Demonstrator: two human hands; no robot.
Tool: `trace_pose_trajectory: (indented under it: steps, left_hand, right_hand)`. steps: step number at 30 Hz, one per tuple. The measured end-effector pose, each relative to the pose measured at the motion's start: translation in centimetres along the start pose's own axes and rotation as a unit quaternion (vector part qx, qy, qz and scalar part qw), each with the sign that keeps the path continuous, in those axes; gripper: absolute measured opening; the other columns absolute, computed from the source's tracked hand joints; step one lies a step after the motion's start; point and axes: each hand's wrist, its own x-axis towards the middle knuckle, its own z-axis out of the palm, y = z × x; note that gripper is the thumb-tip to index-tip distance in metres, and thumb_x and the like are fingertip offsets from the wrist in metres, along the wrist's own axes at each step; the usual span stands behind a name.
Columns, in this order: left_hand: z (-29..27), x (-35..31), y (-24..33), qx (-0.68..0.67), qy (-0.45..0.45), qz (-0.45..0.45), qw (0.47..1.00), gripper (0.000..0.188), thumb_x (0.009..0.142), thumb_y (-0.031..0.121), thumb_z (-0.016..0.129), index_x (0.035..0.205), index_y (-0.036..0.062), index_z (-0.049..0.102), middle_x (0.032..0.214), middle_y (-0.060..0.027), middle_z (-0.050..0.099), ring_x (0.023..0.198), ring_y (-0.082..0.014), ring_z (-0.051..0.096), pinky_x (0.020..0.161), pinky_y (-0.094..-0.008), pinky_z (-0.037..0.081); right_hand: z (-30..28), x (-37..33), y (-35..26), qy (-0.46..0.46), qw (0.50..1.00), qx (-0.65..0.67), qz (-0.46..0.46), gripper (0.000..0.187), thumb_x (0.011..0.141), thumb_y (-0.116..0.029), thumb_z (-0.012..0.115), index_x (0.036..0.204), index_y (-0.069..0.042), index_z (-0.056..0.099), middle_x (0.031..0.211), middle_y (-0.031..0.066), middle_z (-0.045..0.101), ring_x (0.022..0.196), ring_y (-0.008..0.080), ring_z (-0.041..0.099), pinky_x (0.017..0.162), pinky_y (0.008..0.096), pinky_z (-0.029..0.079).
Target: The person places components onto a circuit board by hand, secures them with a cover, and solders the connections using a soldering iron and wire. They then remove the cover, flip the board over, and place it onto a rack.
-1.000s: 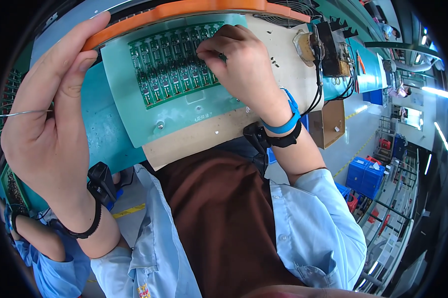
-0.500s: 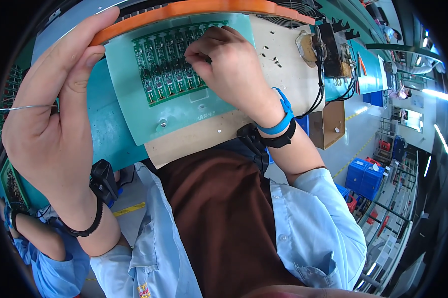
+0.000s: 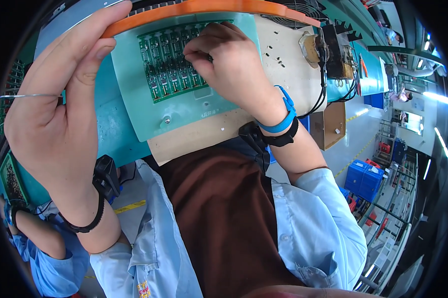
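Note:
My left hand (image 3: 55, 114) is raised at the left, thumb and fingers closed around the left end of a curved orange bar (image 3: 199, 7). A thin silvery wire (image 3: 30, 95) crosses that hand. My right hand (image 3: 229, 59) bends over the right part of a green circuit board panel (image 3: 159, 74), fingertips pinched at its surface. Whatever they pinch is hidden. The panel, with rows of small dark components, lies on a pale green plate (image 3: 139, 116). Blue and black bands circle my right wrist.
Beige board (image 3: 194, 141) lies under the plate, with several small loose parts (image 3: 279, 60) at its right. Beyond are a round wire grille (image 3: 288, 15), a soldering stand with a sponge (image 3: 310, 47) and black cables. A cardboard box (image 3: 333, 126) stands below. Another person's arm (image 3: 40, 233) is at lower left.
The plate, panel, orange bar and left hand all sit slightly farther right in view. My right hand keeps its pinch over the panel.

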Motion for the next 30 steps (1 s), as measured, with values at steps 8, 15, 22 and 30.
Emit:
trace_pose_trajectory:
  steps: [8,15,22,30]
  left_hand:
    - [0.1,-0.2,-0.4,-0.067,0.070,0.045,0.994,0.025,0.101,0.003,0.065,0.124,-0.0004,0.074,0.117,-0.0100,0.077,0.101,-0.0141,0.073,0.089,-0.0233,0.057]
    - [2.1,-0.8,-0.9,-0.171,0.137,0.007,0.976,0.024,0.101,0.003,0.065,0.123,0.0000,0.075,0.116,-0.0094,0.078,0.101,-0.0142,0.073,0.089,-0.0236,0.057]
    - [0.9,-0.7,-0.5,-0.059,0.105,0.058,0.991,0.024,0.101,0.003,0.065,0.123,0.0000,0.075,0.116,-0.0091,0.078,0.099,-0.0145,0.073,0.089,-0.0237,0.057]
    - [3.2,-1.2,-1.6,-0.236,0.175,-0.014,0.956,0.024,0.101,0.004,0.065,0.122,0.0008,0.075,0.115,-0.0093,0.078,0.099,-0.0141,0.073,0.089,-0.0249,0.057]
  right_hand:
    - [1.4,1.1,-1.3,0.018,1.000,-0.001,-0.025,0.010,0.076,-0.006,0.076,0.082,-0.009,0.069,0.079,0.0070,0.062,0.081,0.0310,0.064,0.078,0.0413,0.055]
    - [1.7,1.0,-1.3,0.005,1.000,0.002,-0.026,0.012,0.074,-0.003,0.076,0.081,-0.009,0.069,0.078,0.0066,0.060,0.080,0.0311,0.063,0.075,0.0410,0.055]
    - [1.7,1.1,-1.5,-0.001,1.000,-0.002,-0.028,0.011,0.074,-0.004,0.076,0.081,-0.009,0.070,0.079,0.0064,0.061,0.082,0.0306,0.063,0.074,0.0403,0.055]
    - [1.6,1.1,-1.4,-0.008,0.999,-0.003,-0.036,0.009,0.076,-0.008,0.078,0.084,-0.009,0.073,0.079,0.0064,0.064,0.081,0.0307,0.064,0.076,0.0407,0.056]
